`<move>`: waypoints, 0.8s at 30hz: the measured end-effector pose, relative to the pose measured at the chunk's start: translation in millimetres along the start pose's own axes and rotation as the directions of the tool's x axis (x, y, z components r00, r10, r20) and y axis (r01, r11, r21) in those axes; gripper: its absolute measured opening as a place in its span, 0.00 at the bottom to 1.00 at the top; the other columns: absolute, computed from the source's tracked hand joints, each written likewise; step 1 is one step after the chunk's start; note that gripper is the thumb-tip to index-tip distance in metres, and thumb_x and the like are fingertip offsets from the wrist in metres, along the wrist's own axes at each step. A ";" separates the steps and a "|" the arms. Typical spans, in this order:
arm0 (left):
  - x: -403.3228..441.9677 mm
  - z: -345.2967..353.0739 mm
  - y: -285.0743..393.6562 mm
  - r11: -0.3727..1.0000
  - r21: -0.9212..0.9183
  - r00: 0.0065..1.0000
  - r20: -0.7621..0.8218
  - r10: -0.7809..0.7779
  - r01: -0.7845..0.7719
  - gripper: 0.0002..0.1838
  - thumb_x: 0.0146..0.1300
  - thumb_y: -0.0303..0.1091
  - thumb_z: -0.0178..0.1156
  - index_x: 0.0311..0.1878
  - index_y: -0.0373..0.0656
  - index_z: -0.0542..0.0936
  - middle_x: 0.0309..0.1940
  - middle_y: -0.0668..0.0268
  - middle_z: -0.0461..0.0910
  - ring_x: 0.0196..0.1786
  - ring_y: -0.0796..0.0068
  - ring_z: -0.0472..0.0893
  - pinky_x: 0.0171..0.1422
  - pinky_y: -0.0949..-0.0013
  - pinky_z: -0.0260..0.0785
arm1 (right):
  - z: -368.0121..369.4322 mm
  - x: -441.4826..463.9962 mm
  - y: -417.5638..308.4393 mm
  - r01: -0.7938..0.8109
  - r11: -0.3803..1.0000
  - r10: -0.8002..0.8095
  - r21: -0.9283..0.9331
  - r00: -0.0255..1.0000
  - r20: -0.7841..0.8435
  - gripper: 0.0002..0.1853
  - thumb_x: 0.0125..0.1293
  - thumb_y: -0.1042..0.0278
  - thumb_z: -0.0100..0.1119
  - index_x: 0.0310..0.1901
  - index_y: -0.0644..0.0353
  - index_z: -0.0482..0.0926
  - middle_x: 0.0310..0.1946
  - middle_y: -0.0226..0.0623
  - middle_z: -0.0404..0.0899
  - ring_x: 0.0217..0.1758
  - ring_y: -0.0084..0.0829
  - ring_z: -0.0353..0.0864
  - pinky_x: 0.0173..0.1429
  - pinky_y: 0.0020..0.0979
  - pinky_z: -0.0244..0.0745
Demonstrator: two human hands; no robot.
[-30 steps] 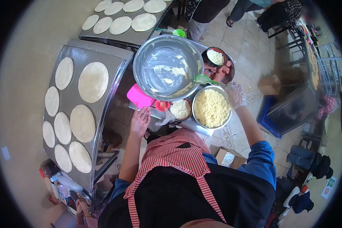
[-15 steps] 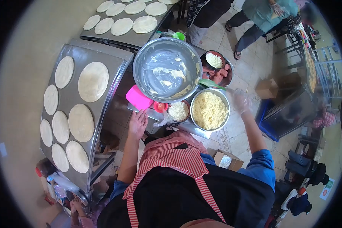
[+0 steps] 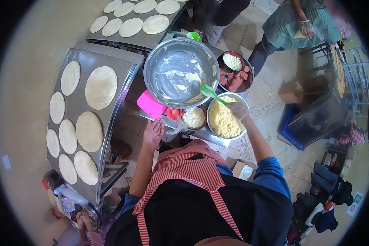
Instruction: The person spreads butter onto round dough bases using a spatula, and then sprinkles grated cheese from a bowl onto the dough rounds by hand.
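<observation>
My right hand (image 3: 238,110), in a clear plastic glove, is closed around the handle of a green spatula (image 3: 209,91). It is over a metal pot (image 3: 209,123) of pale yellow crumbly filling (image 3: 224,121). The spatula's blade points toward a large metal bowl (image 3: 162,82) with creamy smears inside. My left hand (image 3: 153,133) is bare, its fingers stretched out, just below a pink square container (image 3: 151,104) and a small red cup (image 3: 174,113). Between the cup and the pot is a bowl of white crumbly food (image 3: 194,117), with a crumpled clear plastic bag (image 3: 177,128) beside it.
Flat dough rounds (image 3: 89,126) lie on a metal table (image 3: 110,57) at left, others on a table (image 3: 151,43) behind. A basin (image 3: 253,78) holds reddish-brown blocks and a small white-filled bowl. Another person (image 3: 297,26) stands at upper right. An open carton (image 3: 244,169) is below the pot.
My right hand has moved left from beside the pot and taken hold of the green spatula, which lay on the pot's rim. My left hand has barely moved.
</observation>
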State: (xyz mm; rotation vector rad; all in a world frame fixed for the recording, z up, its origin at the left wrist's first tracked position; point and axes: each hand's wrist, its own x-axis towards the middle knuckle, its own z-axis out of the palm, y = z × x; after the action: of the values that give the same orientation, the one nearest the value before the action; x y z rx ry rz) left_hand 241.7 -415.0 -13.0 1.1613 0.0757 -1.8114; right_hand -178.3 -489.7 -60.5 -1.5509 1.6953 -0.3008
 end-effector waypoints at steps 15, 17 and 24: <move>34.6 -90.5 -108.1 0.806 0.506 0.951 -0.145 -0.272 0.308 0.23 0.64 0.51 0.53 0.54 0.45 0.72 0.50 0.67 0.75 0.42 0.76 0.76 0.44 0.73 0.67 | -62.2 -80.4 3.7 -0.004 0.993 0.004 0.116 1.000 0.003 0.17 0.62 0.60 0.58 0.44 0.65 0.80 0.23 0.31 0.77 0.26 0.19 0.71 0.30 0.25 0.67; 48.0 -81.1 -132.7 0.837 0.404 0.929 -0.178 -0.323 0.369 0.21 0.63 0.48 0.56 0.53 0.45 0.72 0.47 0.68 0.76 0.40 0.78 0.76 0.41 0.73 0.68 | -58.6 -106.7 -9.1 -0.085 0.987 0.092 0.138 0.995 -0.044 0.18 0.63 0.58 0.56 0.45 0.65 0.80 0.22 0.30 0.76 0.24 0.19 0.70 0.28 0.26 0.66; 110.6 -65.4 -204.5 0.901 0.323 0.924 -0.340 -0.176 0.290 0.10 0.60 0.35 0.61 0.41 0.43 0.75 0.26 0.70 0.75 0.27 0.81 0.75 0.28 0.79 0.67 | -13.7 -233.3 -85.0 -0.307 0.668 0.436 0.677 0.900 -0.022 0.15 0.67 0.53 0.50 0.38 0.57 0.77 0.20 0.20 0.61 0.23 0.16 0.56 0.27 0.22 0.50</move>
State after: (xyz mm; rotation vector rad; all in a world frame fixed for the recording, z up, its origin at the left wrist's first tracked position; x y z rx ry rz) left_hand 125.2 -344.9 -212.5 1.7625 0.0579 -1.8928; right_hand -142.9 -298.9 95.0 -0.6371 1.7309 -0.7554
